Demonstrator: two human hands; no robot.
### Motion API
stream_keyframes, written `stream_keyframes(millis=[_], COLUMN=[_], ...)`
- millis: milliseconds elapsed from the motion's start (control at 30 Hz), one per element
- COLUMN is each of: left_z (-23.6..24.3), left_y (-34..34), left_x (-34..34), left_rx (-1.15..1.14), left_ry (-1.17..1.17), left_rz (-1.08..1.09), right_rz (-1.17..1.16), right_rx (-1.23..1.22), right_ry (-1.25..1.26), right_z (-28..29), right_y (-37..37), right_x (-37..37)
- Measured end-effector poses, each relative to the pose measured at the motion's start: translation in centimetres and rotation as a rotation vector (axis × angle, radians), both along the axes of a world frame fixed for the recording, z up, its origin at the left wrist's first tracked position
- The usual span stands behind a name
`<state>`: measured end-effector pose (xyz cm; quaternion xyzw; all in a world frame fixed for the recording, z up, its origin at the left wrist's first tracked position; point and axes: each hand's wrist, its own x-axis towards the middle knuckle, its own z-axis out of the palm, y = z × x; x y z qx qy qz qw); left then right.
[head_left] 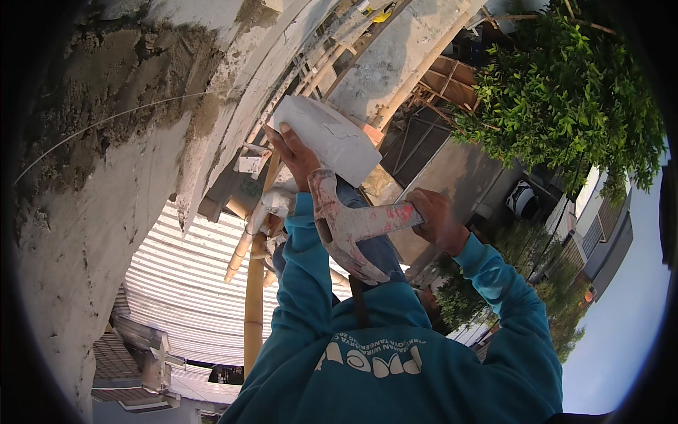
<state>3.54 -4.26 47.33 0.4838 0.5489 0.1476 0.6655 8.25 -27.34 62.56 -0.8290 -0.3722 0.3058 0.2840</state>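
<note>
Holding the block (330,145) by its left end, the left hand (300,157) has it just beyond the hammer (357,225), whose handle the right hand (439,220) grips. Trimming seems underway; striking would call for clear fingers.

Plastered wall (148,162) bounds room left of left hand (300,159). Hammer (367,220) spans gap to right hand (439,220) (curved claw (362,264) facing body). Pale block (325,138) bars way ahead. Open air right of block, beyond right hand.

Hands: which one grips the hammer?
The right hand, closed around the handle end of the hammer; the left hand is on the white block instead.
</note>
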Motion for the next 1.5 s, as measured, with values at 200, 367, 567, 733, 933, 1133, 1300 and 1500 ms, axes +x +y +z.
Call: stream_keyframes(millis=[200,367,567,733,933,1133,1300,1500], left_z=[-1.0,-0.1,0.4,-0.2,-0.4,-1.1,-0.9,-0.8], left_y=[-0.4,-0.3,0.6,0.4,1.2,1.2,1.8,2.1], left_x=[-0.5,-0.3,0.0,-0.4,-0.7,-1.0,-1.2,-1.2], left_rx=[0.306,0.054,0.095,0.047,0.088,0.122,0.067,0.085], left_ry=[-0.029,-0.034,-0.060,-0.042,-0.051,0.027,-0.041,-0.010], left_rz=[-0.163,-0.047,-0.062,-0.059,-0.045,-0.070,-0.057,-0.072], right_rz=[-0.088,0.016,-0.115,-0.059,-0.188,-0.133,-0.225,-0.165], right_rx=[-0.201,0.026,-0.245,0.046,-0.269,0.023,-0.275,0.105], right_ry=[-0.060,-0.045,-0.048,0.068,-0.028,0.141,0.051,0.187], right_z=[-0.9,0.4,-0.3,0.7,-1.3,0.1,-2.2,-1.0], right_y=[-0.9,-2.4,-2.1,-3.1,-3.5,-5.1,-5.8,-5.2], right_x=[-0.1,-1.4,-0.6,-2.4,-1.8,-3.7,-3.6,-3.8])
